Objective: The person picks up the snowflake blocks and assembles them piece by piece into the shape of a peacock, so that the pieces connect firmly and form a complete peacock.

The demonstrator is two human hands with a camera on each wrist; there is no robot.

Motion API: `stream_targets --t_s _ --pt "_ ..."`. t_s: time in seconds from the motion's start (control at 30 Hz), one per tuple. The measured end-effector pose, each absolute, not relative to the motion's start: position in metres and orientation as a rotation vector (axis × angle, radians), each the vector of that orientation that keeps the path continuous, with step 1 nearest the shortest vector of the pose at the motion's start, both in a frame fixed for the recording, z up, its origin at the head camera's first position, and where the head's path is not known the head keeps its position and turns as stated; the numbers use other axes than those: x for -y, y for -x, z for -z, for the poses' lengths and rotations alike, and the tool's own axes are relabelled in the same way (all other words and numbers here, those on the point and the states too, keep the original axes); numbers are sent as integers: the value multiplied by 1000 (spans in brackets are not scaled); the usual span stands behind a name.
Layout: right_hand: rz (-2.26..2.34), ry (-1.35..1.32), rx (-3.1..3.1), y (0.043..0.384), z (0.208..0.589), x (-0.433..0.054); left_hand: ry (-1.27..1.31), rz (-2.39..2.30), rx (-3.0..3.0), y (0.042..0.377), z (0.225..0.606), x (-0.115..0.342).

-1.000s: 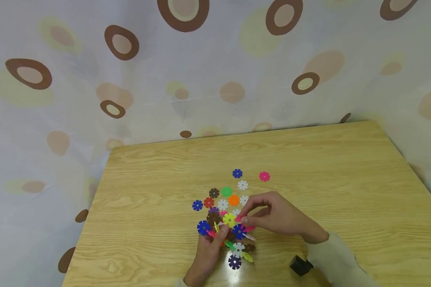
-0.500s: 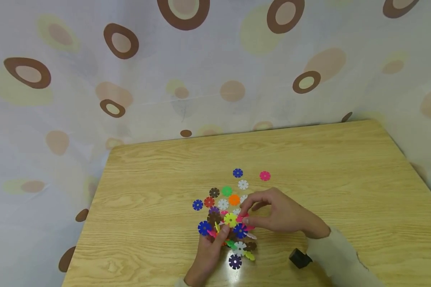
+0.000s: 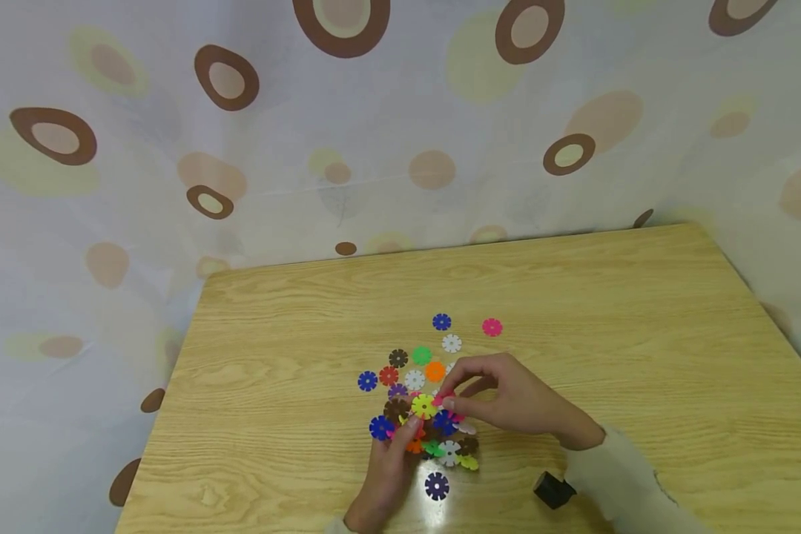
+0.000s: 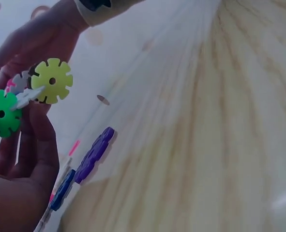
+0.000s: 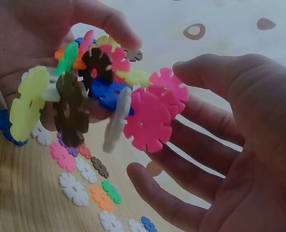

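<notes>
My left hand [image 3: 389,471] holds a cluster of interlocked notched plastic discs above the table, its thumb on the near side. Brown, blue, yellow, white, green and pink discs jut out at several angles. My right hand [image 3: 517,400] pinches a pink disc [image 5: 168,87] between thumb and forefinger at the cluster's right side. Beside that disc a larger-looking pink disc [image 5: 147,119] faces the right wrist camera. In the left wrist view a yellow disc [image 4: 52,81] and a green disc [image 4: 1,113] stick out from the cluster. The left fingers partly hide behind the discs.
Loose discs lie on the wooden table [image 3: 274,386] beyond the hands, among them an orange disc [image 3: 434,371] and a pink disc [image 3: 492,327]. A dark purple disc [image 3: 437,486] lies nearer me. The patterned cloth [image 3: 387,119] rises behind the table.
The cluster has tilted in my left hand, its near end shifting slightly away from the dark purple disc. My right hand has moved slightly left, still pinching the pink disc.
</notes>
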State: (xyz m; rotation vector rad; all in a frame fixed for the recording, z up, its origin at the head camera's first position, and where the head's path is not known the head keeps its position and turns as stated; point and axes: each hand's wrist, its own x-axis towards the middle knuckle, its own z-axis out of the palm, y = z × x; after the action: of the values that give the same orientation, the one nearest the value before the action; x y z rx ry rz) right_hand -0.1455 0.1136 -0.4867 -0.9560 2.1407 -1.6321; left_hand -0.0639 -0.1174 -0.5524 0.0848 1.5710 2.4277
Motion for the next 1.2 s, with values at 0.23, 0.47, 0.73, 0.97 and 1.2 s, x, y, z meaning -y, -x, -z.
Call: stream_targets --t_s 0.23,0.47,0.73,0.97,1.2 --pt "1656 876 -2095 143 487 -111 79 -2424 -1497 64 540 112" --pt "1696 821 -2039 138 489 -107 148 -2515 -1358 66 539 113" --pt "1717 819 -2151 134 488 -104 236 -2631 -1346 68 529 106" --pt "1660 848 -2236 135 483 -102 334 -2708 -1336 70 522 102" --pt "1601 903 -2263 137 483 -99 351 -2725 -1322 71 519 101"
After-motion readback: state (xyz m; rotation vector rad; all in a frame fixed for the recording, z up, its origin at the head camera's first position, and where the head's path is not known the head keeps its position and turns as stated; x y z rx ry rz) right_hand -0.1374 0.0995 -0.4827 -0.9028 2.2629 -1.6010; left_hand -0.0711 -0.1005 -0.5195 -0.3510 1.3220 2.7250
